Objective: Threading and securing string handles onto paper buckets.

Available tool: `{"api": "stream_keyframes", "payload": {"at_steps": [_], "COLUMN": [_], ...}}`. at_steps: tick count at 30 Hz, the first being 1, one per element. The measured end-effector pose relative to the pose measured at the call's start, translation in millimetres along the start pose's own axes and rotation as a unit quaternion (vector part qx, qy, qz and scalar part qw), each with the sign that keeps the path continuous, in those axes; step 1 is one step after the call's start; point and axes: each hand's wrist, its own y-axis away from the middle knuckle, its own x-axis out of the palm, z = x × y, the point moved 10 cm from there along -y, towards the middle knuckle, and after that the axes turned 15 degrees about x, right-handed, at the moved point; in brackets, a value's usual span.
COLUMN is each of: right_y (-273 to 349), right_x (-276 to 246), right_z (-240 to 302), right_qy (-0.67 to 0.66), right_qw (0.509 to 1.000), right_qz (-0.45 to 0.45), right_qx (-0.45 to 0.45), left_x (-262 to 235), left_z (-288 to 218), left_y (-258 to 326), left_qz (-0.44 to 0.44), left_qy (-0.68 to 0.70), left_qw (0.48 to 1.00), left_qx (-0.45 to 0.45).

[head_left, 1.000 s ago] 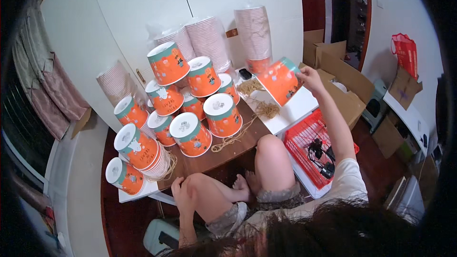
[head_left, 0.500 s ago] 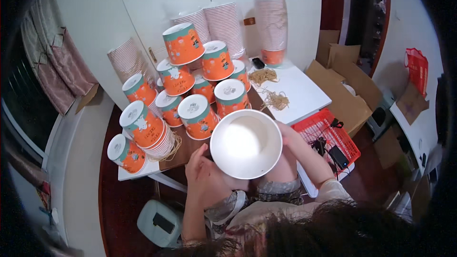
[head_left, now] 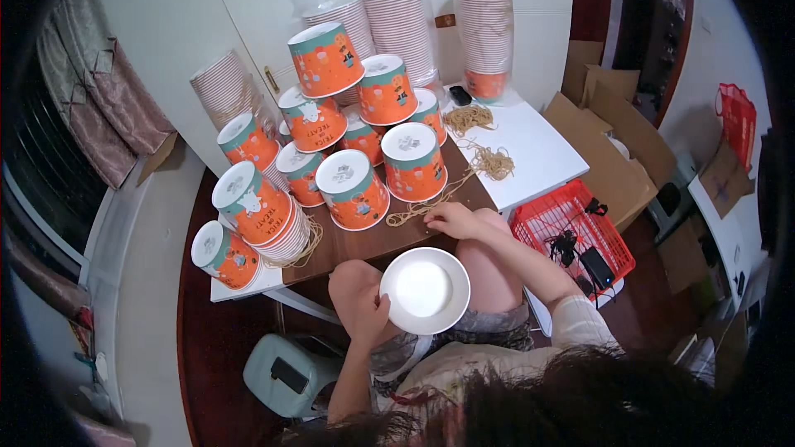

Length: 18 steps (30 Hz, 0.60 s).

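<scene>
My left hand grips the rim of a white-lined paper tub, its thumb over the edge. The tub sits above my lap, mouth up, and its outside is mostly hidden. At the table's near edge, my right hand has its fingers drawn together, with their tips at a strand of tan string lying on the brown tabletop. Just beyond stand orange-and-green paper tubs, upside down, among them one at the front and another to its right; more are piled on top behind them.
Two tan string heaps lie on the white table part. Wrapped tub stacks stand at the back. On the left are nested tubs with string beside them. A red basket of cables and cardboard boxes are at right.
My right hand has left the white-lined tub and reached forward to the string on the tabletop. The tub has been lowered towards my lap, with my left hand now gripping its rim.
</scene>
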Motion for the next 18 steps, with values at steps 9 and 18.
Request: {"api": "stream_keyframes", "payload": {"at_steps": [9,18], "right_y": [-80.1,-100.6], "right_x": [46.5,43.9], "right_z": [-33.9,-40.5], "right_qy": [0.328,0.246], "right_qw": [0.933,0.957], "right_qz": [0.009,0.023], "right_qx": [0.146,0.152], "left_x": [7.6,-11.0], "left_z": [31.2,22.7], "left_y": [18.1,18.7], "left_qz": [-0.009,-0.088], "left_qy": [0.036,0.108], "left_qw": [0.999,0.99], "left_qx": [-0.023,-0.019]}}
